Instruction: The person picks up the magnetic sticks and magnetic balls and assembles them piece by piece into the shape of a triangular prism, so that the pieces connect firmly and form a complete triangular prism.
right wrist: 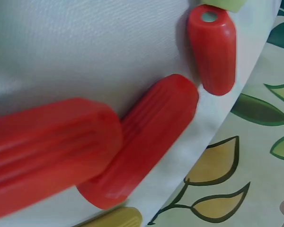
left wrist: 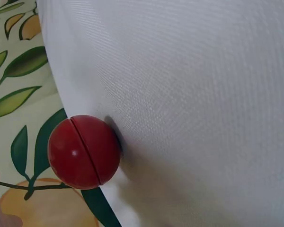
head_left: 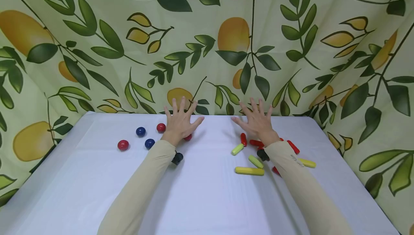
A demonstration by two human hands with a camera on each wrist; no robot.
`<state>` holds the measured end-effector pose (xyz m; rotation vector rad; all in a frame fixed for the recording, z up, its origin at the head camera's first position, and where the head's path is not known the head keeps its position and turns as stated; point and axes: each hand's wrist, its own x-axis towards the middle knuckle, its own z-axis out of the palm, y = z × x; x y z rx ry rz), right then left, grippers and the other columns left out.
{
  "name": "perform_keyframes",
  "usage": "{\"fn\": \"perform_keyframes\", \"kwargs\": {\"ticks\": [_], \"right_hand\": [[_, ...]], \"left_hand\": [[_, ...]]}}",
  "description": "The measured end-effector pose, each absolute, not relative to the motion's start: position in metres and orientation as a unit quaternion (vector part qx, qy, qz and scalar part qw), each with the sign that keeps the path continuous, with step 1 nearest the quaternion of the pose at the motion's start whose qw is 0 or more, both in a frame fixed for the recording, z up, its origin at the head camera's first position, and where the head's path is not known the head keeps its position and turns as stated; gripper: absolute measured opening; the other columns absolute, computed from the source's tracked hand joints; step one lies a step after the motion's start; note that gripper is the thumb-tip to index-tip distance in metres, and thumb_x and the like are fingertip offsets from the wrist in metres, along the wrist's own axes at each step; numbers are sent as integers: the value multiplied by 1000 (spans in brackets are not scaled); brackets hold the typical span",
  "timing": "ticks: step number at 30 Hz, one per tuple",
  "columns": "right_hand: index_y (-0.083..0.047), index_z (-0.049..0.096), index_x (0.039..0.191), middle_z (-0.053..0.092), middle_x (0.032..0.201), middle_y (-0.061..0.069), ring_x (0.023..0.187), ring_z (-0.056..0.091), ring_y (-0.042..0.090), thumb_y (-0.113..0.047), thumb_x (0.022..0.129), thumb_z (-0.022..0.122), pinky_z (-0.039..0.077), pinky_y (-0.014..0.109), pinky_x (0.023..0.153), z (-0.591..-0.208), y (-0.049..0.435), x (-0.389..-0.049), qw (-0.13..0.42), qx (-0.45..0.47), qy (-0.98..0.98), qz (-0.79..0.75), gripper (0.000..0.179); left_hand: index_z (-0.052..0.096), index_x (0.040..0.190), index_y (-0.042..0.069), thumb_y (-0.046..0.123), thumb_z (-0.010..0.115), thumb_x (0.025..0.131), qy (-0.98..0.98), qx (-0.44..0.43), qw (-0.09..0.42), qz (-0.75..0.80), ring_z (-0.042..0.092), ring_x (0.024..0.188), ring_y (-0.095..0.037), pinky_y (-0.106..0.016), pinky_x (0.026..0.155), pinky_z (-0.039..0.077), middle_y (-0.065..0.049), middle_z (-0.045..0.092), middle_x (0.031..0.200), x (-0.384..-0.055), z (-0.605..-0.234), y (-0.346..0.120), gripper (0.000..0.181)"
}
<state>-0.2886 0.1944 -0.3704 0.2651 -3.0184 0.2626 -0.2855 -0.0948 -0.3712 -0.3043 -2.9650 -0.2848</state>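
My left hand is held out with fingers spread near the table's far edge, nothing in it. Beside its wrist are a red ball and another one partly hidden behind the hand. The left wrist view shows a glossy red ball with a groove around its middle. My right hand is likewise spread and holds nothing. Around its wrist lie several ridged red tubes, some hidden under the forearm. In the right wrist view two red tubes overlap, and a shorter red tube has a hole in its end.
Left on the white table are blue balls and a red ball. On the right lie light green tubes, a long yellow tube and another yellow tube. A leaf-patterned curtain stands behind the table.
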Motion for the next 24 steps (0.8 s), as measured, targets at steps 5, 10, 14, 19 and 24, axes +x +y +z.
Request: {"fn": "perform_keyframes", "kwargs": {"ticks": [5,10,14,19,24], "right_hand": [[-23,20,159,1,167,16,152,-8,45,-70,93,36,-5,73,113,-368,194,-288,55,91,-991,76,83],[-24,20,159,3,167,16,152,-6,45,-71,93,37,-7,73,113,-363,192,-283,56,98,-991,76,83],[-24,21,159,5,167,16,153,-5,44,-71,93,38,-8,73,113,-360,191,-278,60,104,-990,77,82],[-25,22,159,4,167,15,153,-4,43,-70,93,39,-8,72,114,-357,190,-273,62,106,-989,77,81],[-26,24,158,6,167,16,153,-3,44,-69,93,41,-7,71,115,-353,190,-266,66,110,-988,82,80]], "left_hand": [[16,158,36,71,33,94,-987,-103,77,-98,-6,152,-47,-73,114,-2,-13,3,168,-286,-371,-94,75],[16,158,35,70,33,95,-986,-106,76,-106,-6,152,-46,-72,114,-3,-12,3,168,-285,-369,-94,74],[18,158,34,68,35,96,-984,-109,83,-114,-5,153,-46,-72,115,-3,-13,4,168,-283,-368,-94,73],[19,158,33,66,36,96,-983,-113,91,-116,-2,153,-45,-72,115,1,-13,6,168,-278,-368,-94,72],[19,158,34,65,35,97,-982,-113,88,-121,-2,153,-44,-71,116,3,-12,6,168,-273,-368,-94,71]]}}
